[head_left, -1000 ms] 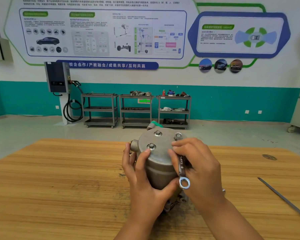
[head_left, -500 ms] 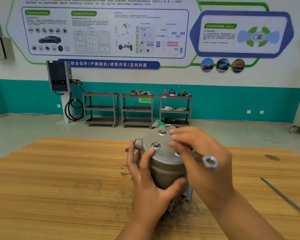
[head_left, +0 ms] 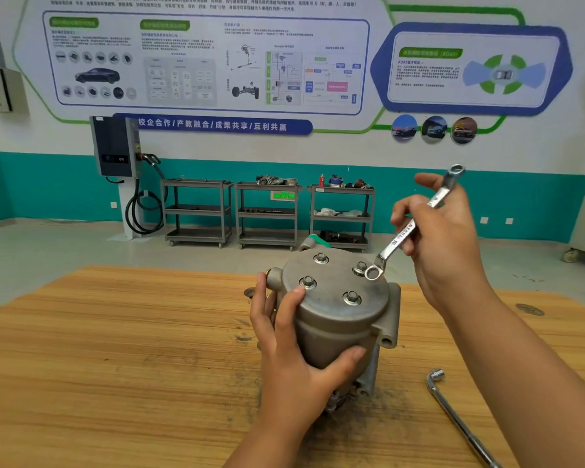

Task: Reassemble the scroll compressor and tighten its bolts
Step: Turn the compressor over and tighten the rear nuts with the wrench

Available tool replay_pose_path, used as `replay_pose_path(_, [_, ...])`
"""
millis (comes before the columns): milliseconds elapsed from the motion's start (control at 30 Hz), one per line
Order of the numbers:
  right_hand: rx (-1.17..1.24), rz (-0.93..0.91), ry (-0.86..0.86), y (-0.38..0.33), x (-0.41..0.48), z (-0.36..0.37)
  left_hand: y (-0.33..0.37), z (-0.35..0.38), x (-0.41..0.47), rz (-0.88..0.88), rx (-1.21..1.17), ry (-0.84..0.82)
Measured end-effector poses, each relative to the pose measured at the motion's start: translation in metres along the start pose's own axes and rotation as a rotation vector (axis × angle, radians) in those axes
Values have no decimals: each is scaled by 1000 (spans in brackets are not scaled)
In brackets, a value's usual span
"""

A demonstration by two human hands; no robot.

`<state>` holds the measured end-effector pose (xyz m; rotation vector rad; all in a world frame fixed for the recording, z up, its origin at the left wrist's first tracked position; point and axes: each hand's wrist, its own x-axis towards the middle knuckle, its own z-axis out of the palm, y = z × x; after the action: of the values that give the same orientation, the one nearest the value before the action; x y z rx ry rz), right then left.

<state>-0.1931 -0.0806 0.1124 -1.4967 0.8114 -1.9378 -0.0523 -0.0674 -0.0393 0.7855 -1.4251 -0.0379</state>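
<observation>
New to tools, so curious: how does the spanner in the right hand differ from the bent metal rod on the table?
The spanner is flat with a ring at each end; the bent rod is round with a socket head. The right hand holds the spanner tilted in the air; the bent rod lies untouched on the table. Both are shiny metal.

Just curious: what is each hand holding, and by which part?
The right hand grips the wrench by the middle of its shaft; the left hand clasps the compressor round its side.
</observation>
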Motion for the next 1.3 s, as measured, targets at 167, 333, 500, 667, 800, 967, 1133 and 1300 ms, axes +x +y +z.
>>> replay_pose_path(167, [77,76,-50,15,10,0,0,-1,1,1,-6,-8])
replay_pose_path(333, [64,185,-7,28,25,2,0,1,1,6,-12,-5])
replay_pose_path(500, [248,397,-47,49,26,0,-2,2,0,-13,-37,6])
replay_pose_path(667, [361,402,-24,57,18,-2,-3,0,0,-22,-36,14])
replay_pose_path(800, [377,362,12,56,12,-1,-4,-1,1,-17,-36,20])
replay_pose_path(967, [344,310,117,54,-1,-1,-5,-2,2,-22,-20,12])
replay_pose_path(1133, [351,271,157,51,-17,-4,-4,0,0,-3,-4,63])
replay_pose_path(1300, [292,185,157,48,-43,-2,-3,0,-1,-3,3,95])
